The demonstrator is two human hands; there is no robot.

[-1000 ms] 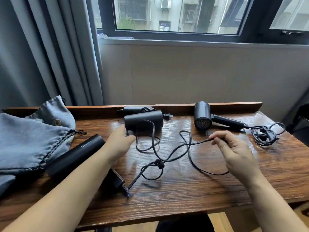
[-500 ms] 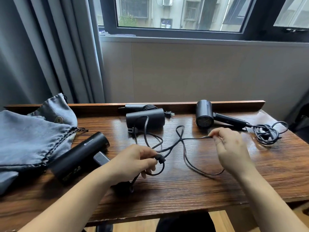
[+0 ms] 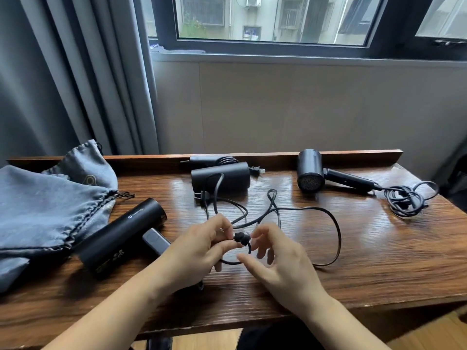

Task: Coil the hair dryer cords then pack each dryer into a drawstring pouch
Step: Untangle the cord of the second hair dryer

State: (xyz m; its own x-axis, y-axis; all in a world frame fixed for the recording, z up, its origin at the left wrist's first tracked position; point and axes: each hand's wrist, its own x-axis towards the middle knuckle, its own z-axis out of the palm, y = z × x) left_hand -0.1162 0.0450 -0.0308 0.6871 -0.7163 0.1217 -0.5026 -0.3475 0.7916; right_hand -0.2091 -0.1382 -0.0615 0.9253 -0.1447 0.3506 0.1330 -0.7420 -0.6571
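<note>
Three black hair dryers lie on the wooden table (image 3: pixel 379 261). The nearest dryer (image 3: pixel 118 236) lies at the left, its folded grey handle (image 3: pixel 155 241) beside it. Its loose black cord (image 3: pixel 333 231) loops over the middle of the table. My left hand (image 3: pixel 199 251) pinches that cord at its strap knot (image 3: pixel 242 237). My right hand (image 3: pixel 278 263) hovers just right of the knot with fingers spread and holds nothing. A second dryer (image 3: pixel 222 178) lies at the back centre, a third dryer (image 3: pixel 310 175) at the back right. Grey drawstring pouches (image 3: pixel 45 205) are piled at the left.
The third dryer's bundled cord (image 3: pixel 406 198) lies near the table's right edge. A raised wooden ledge (image 3: pixel 353 154) runs along the back of the table. Grey curtains (image 3: pixel 75 72) hang at the left under a window.
My right hand let go of the cord at mid-table and came in to the knot beside my left hand. My left hand raised the knot a little.
</note>
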